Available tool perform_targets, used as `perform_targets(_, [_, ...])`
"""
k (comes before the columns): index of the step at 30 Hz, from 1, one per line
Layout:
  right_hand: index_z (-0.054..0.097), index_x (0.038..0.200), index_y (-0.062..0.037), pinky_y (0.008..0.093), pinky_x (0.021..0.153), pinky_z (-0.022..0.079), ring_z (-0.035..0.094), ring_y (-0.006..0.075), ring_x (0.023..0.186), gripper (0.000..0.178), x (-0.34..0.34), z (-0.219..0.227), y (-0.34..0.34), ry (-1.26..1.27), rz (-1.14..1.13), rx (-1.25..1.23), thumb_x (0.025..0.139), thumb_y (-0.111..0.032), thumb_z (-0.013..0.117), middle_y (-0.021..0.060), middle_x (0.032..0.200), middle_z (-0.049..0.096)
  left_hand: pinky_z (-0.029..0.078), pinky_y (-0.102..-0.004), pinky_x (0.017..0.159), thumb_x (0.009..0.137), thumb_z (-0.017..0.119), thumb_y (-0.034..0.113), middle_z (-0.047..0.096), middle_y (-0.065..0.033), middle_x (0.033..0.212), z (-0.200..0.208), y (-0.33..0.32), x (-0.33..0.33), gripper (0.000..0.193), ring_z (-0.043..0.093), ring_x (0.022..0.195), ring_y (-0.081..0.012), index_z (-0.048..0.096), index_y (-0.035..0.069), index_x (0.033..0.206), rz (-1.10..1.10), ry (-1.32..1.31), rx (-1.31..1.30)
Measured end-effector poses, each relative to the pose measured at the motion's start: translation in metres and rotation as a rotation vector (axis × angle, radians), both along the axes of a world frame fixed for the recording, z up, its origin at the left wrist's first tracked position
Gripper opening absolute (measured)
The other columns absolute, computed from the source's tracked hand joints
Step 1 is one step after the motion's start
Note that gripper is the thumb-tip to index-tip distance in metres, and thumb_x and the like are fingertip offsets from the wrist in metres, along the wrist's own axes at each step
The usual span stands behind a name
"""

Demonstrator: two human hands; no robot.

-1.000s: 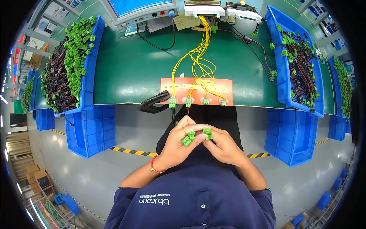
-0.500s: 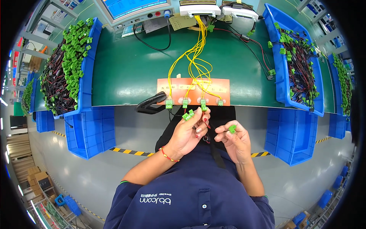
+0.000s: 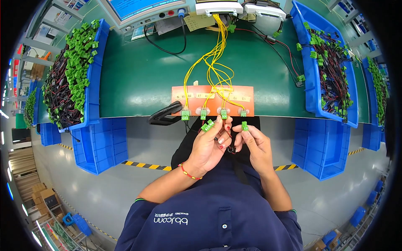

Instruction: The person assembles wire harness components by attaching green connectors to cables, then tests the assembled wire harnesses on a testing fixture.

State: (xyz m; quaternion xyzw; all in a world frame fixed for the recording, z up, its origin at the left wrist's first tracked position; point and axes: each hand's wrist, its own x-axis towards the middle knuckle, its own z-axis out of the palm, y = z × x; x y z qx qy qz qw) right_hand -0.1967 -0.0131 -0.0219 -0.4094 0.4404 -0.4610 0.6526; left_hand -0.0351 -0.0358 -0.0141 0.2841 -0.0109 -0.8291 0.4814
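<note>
An orange board (image 3: pixel 212 93) lies at the table's front edge, with several small green sockets along its near side fed by yellow wires (image 3: pixel 214 54). My left hand (image 3: pixel 207 148) is closed below its middle, pinching a wide green terminal connector (image 3: pixel 207 125) between thumb and finger. Its fingertips also reach the connector at the third socket (image 3: pixel 224 113); whether they grip it is hidden. My right hand (image 3: pixel 257 146) pinches a smaller green terminal connector (image 3: pixel 245 125), upright and just below the rightmost socket (image 3: pixel 243 113), apart from it. Dark and red wires trail between my hands.
A black handle-like part (image 3: pixel 165 113) juts over the edge at the board's left. Blue bins of green-ended wire harnesses stand left (image 3: pixel 95 71) and right (image 3: pixel 309 71). Behind are a screen device (image 3: pixel 146 12), a white box (image 3: pixel 218 8) and a black cable (image 3: pixel 184 39).
My right hand has moved up and left, bringing its connector upright beneath the rightmost socket. My left hand stays nearly in place with its connector.
</note>
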Motion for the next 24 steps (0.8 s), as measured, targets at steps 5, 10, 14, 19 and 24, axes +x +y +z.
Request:
perform_targets(5, [0.061, 0.116, 0.0043, 0.0217, 0.066, 0.046, 0.055, 0.0082, 0.069, 0.028, 0.004, 0.001, -0.009, 0.03, -0.038, -0.02, 0.103, -0.016, 0.047, 0.0036, 0.08, 0.06, 0.035, -0.0216, 0.053, 0.103, 0.05, 0.03, 0.054, 0.0003, 0.086, -0.004, 0.005, 0.004, 0.031, 0.038, 0.058, -0.0035, 0.063, 0.002, 0.106, -0.064, -0.21, -0.045])
perform_targets(10, [0.062, 0.113, 0.0044, 0.0215, 0.064, 0.046, 0.054, 0.008, 0.067, 0.028, 0.011, 0.004, -0.009, 0.039, -0.078, 0.005, 0.103, -0.017, 0.047, 0.0034, 0.079, 0.06, 0.033, -0.0202, 0.05, 0.102, 0.052, 0.028, 0.053, 0.0019, 0.082, -0.003, 0.006, -0.003, 0.03, 0.039, 0.056, -0.0016, 0.065, 0.001, 0.103, -0.002, -0.41, -0.207])
perform_targets(14, [0.062, 0.112, 0.0043, 0.0215, 0.063, 0.045, 0.053, 0.008, 0.067, 0.028, 0.012, 0.003, -0.011, 0.029, -0.106, 0.002, 0.103, -0.017, 0.048, 0.0032, 0.078, 0.059, 0.032, -0.0199, 0.048, 0.102, 0.053, 0.026, 0.052, 0.0025, 0.081, -0.013, 0.007, -0.003, 0.028, 0.04, 0.055, -0.0012, 0.065, 0.001, 0.104, 0.031, -0.415, -0.251])
perform_targets(19, [0.063, 0.111, 0.0041, 0.0216, 0.065, 0.045, 0.054, 0.0083, 0.069, 0.029, 0.011, -0.005, -0.012, 0.055, -0.133, -0.029, 0.103, -0.019, 0.048, 0.0041, 0.081, 0.062, 0.035, -0.0202, 0.049, 0.102, 0.052, 0.022, 0.054, 0.0007, 0.083, -0.002, 0.008, 0.011, 0.026, 0.044, 0.057, -0.0031, 0.065, 0.0, 0.109, -0.12, -0.496, -0.247])
perform_targets(24, [0.064, 0.109, 0.0056, 0.0254, 0.074, 0.048, 0.059, 0.0114, 0.076, 0.031, 0.014, -0.013, -0.018, 0.089, -0.216, -0.04, 0.102, -0.021, 0.05, 0.0081, 0.091, 0.066, 0.047, -0.0223, 0.06, 0.106, 0.039, 0.021, 0.061, -0.0102, 0.096, 0.002, 0.038, 0.039, 0.033, 0.054, 0.063, -0.0088, 0.059, -0.005, 0.115, -0.076, -1.027, -0.65])
